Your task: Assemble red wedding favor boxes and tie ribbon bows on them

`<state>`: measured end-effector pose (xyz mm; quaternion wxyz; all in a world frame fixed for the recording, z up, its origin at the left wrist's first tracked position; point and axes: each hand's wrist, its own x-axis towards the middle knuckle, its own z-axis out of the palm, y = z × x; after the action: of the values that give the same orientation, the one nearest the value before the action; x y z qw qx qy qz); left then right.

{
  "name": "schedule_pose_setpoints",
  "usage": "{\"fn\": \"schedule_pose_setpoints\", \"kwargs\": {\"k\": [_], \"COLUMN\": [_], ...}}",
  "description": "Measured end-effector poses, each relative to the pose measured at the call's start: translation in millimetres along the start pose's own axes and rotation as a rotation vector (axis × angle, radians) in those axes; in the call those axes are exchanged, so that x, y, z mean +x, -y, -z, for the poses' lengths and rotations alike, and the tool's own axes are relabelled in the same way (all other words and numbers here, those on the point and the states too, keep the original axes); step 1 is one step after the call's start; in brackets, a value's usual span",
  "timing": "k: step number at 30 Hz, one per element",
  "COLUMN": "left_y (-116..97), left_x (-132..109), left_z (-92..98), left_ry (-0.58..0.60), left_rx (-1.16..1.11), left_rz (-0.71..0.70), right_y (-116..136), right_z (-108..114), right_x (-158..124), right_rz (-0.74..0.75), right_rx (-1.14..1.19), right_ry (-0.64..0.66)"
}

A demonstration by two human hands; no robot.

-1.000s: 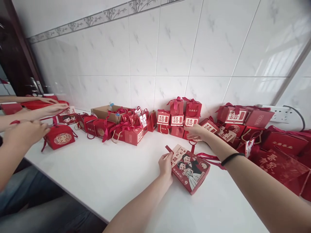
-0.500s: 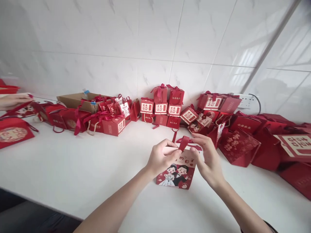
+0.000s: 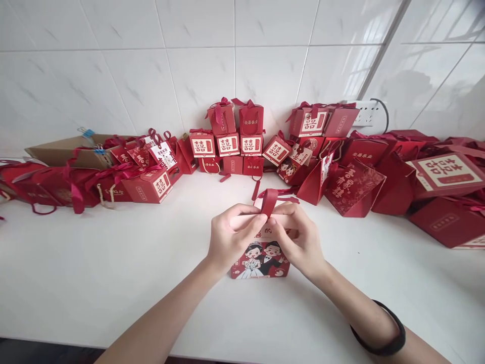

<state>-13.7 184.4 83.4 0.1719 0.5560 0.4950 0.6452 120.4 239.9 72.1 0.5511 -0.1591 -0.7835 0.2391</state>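
Behind our picture box [image 3: 261,262], the stacked boxes [image 3: 228,145] seem finished, but this one not yet, as our left hand [image 3: 232,233] and right hand [image 3: 302,240] pinch its strap [image 3: 269,200].

2 hands [image 3: 227,236] pinching red box [image 3: 261,263], white table [image 3: 125,268]

Free tabletop [image 3: 151,268] beside left hand [image 3: 230,235], red boxes [image 3: 228,145] blocking beyond

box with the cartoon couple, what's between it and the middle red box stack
In the head view, red ribbon and a small red strip show between the box with the cartoon couple and the middle red box stack.
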Motion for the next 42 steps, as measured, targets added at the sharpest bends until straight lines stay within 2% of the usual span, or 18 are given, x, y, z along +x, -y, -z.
{"fn": "schedule_pose_setpoints", "kwargs": {"k": [11,20,22,26,28,35,42], "left_y": [-1,0,-1,-7,-11,-13,-11], "left_x": [-3,-3,1,13,18,8,1], "left_z": [0.3,-1.4,3.2,15.1,16.4,1.3,-0.6], "left_ry": [-0.040,-0.053,0.005,0.229,0.258,0.039,-0.037], "left_rx": [0.051,0.068,0.054,-0.043,-0.078,-0.008,0.039], "left_rz": [-0.030,0.005,0.008,0.132,0.163,0.009,-0.052], "right_y": [4,5,5,6,6,5,7], "right_z": [2,3,3,3,2,2,2], "right_x": [3,4,4,4,4,4,5], "right_rz": [-0.035,-0.103,-0.102,-0.099,-0.092,-0.114,-0.097], "right_rx": [0.022,0.036,0.033,0.021,0.031,0.058,0.020], "right_ry": [0.013,0.027,0.023,0.035,0.042,0.047,0.033]}}
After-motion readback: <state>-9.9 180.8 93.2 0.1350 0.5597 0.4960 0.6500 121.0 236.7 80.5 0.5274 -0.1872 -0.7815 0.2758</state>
